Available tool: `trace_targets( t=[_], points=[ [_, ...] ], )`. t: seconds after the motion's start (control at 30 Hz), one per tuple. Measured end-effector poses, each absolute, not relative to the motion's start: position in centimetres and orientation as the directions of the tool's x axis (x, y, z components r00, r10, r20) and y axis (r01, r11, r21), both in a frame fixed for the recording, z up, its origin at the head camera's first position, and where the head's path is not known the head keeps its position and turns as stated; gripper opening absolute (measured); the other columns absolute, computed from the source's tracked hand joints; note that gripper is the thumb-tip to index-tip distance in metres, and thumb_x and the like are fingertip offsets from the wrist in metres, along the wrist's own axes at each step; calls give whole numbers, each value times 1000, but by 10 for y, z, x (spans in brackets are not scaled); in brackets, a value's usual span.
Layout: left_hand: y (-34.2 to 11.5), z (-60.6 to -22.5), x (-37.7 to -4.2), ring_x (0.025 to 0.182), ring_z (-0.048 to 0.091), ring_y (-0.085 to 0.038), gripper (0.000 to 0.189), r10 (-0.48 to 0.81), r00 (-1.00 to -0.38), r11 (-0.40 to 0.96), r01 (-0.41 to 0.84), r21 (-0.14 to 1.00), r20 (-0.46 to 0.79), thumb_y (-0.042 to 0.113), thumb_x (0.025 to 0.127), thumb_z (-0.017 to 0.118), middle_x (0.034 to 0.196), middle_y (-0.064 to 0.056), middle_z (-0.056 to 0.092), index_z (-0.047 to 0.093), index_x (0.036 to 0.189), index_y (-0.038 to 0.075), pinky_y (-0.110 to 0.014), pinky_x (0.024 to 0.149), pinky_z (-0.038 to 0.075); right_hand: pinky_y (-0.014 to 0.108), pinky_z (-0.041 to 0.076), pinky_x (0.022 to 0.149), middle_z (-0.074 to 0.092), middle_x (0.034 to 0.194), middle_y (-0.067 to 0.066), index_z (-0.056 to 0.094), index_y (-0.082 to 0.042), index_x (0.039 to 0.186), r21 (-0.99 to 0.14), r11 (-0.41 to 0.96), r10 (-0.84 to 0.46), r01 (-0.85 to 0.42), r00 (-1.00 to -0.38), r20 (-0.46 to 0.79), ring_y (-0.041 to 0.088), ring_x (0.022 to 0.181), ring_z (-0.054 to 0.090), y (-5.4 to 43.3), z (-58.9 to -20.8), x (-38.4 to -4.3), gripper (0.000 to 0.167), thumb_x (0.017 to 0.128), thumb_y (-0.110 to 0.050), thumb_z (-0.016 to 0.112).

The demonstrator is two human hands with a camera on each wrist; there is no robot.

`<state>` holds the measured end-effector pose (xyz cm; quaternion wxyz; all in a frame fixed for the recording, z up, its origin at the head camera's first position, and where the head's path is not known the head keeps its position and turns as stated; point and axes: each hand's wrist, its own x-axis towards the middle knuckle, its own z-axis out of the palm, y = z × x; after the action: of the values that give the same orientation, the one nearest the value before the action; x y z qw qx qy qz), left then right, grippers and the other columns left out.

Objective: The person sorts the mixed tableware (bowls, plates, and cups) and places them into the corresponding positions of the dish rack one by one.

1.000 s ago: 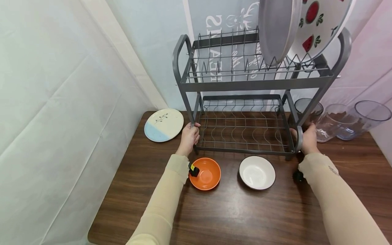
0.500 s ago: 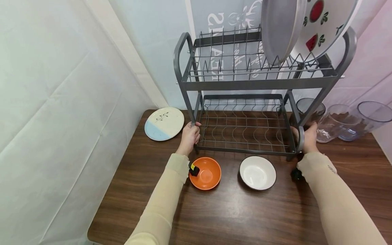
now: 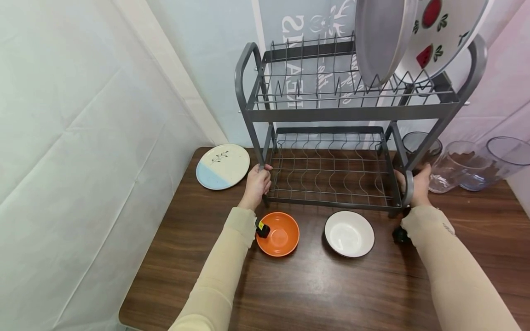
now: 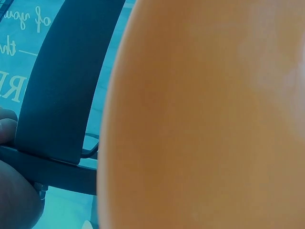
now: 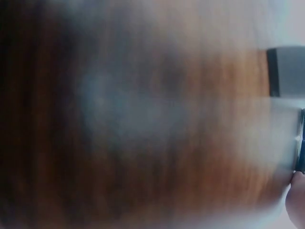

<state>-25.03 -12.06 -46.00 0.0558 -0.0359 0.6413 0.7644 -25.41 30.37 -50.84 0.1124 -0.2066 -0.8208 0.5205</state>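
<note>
A dark grey two-tier dish rack [image 3: 352, 113] stands at the back of the table in the head view. My left hand [image 3: 256, 186] grips its left side near the lower tier. On the opposite side, my right hand [image 3: 420, 186] holds the lower right end, partly hidden behind a curved bar. Two large plates stand on the upper tier: a grey one [image 3: 383, 41] and a white one with watermelon pictures [image 3: 445, 46]. In the left wrist view an orange bowl [image 4: 205, 114] fills most of the picture, with fingertips [image 4: 7, 130] at the rack's bar. The right wrist view is mostly blurred wood.
Before the rack sit the orange bowl [image 3: 283, 241] and a dark-rimmed white bowl [image 3: 349, 234]. A cream and blue plate [image 3: 223, 166] lies at the back left. Three glasses, including a dark one [image 3: 422, 142] and a bluish one [image 3: 511, 151], stand right of the rack.
The rack's right side and its plates appear slightly further right in the head view, and the glasses and bowls shift a little too. Both hands keep their hold.
</note>
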Motion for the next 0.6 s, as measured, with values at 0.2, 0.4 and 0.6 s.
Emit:
trace_targets(
  t=[0.2, 0.4, 0.6],
  points=[
    [-119, -461, -250, 34, 22, -10, 20, 36, -992, -171, -125, 977, -120, 3, 85, 37, 43, 7, 29, 49, 99, 11, -24, 38, 22, 38, 23, 111, 29, 141, 20, 2, -17, 145, -906, 339, 464, 253, -883, -73, 31, 130, 30, 302, -504, -254, 87, 82, -33, 59],
    [-119, -461, -249, 34, 23, -10, 21, 27, -993, -165, -119, 979, -116, 4, 84, 38, 43, 7, 29, 50, 98, 13, -24, 38, 23, 34, 29, 105, 41, 113, -6, 19, -12, 139, -897, 356, 504, 263, -862, -53, 26, 118, 38, 299, -502, -254, 75, 81, -32, 62],
    [-119, -460, -249, 35, 23, -10, 21, 20, -993, -158, -120, 980, -118, 4, 83, 38, 43, 7, 29, 50, 99, 12, -24, 38, 23, 29, 34, 96, 36, 95, -16, 30, -11, 131, -879, 406, 541, 248, -841, 13, 17, 100, 42, 301, -506, -257, 65, 79, -28, 65]
  ],
)
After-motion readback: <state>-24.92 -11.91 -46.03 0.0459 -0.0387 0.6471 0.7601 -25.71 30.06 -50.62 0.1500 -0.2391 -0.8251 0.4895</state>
